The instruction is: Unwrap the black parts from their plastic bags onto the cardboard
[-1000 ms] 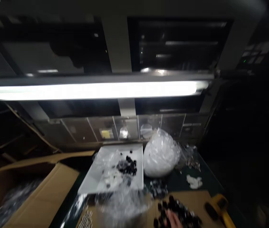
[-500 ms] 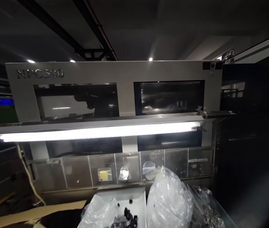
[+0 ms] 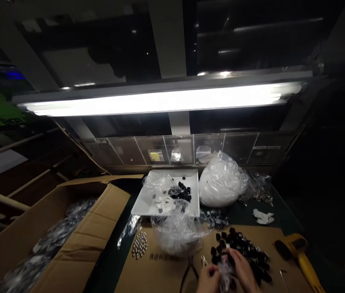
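- I see my left hand and right hand with fingers curled closed, gripping a small, crinkled clear plastic bag between them, above a flat brown cardboard sheet.
- I can't tell whether that bag holds anything.
- Done, I judge: the shiny clear packets filling much of an open brown cardboard box at left.
- Left, I judge: plenty; loose black blocky pieces lie heaped beside my right hand, with more on a white rectangular tray.
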`<state>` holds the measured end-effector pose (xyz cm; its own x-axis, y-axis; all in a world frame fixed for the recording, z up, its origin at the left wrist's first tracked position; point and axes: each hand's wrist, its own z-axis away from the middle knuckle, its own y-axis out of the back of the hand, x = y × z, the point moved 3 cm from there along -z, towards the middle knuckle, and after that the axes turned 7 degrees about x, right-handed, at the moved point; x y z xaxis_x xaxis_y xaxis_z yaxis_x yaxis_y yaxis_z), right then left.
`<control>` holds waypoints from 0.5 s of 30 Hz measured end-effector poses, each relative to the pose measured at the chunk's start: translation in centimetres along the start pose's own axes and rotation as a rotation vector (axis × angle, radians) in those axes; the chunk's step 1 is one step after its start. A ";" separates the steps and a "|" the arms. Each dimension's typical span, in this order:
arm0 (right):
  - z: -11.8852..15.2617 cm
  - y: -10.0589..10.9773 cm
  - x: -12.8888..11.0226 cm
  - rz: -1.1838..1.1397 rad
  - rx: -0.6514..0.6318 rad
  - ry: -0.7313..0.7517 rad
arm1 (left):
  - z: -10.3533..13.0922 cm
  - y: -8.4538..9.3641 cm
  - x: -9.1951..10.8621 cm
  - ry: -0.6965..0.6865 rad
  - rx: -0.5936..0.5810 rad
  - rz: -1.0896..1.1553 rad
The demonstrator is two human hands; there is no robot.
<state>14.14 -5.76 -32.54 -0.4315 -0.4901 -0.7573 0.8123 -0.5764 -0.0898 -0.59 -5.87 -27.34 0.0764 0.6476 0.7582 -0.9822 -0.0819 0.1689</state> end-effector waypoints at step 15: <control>0.6 -2.2 -0.1 -0.304 -0.379 -0.352 | 1.6 -2.2 2.8 -0.718 -0.091 -0.303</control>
<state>12.17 -4.89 -31.89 -0.7177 -0.5645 -0.4077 0.6877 -0.4832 -0.5418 2.04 -5.07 -24.58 0.4048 -0.0188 0.9142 -0.9088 0.1028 0.4045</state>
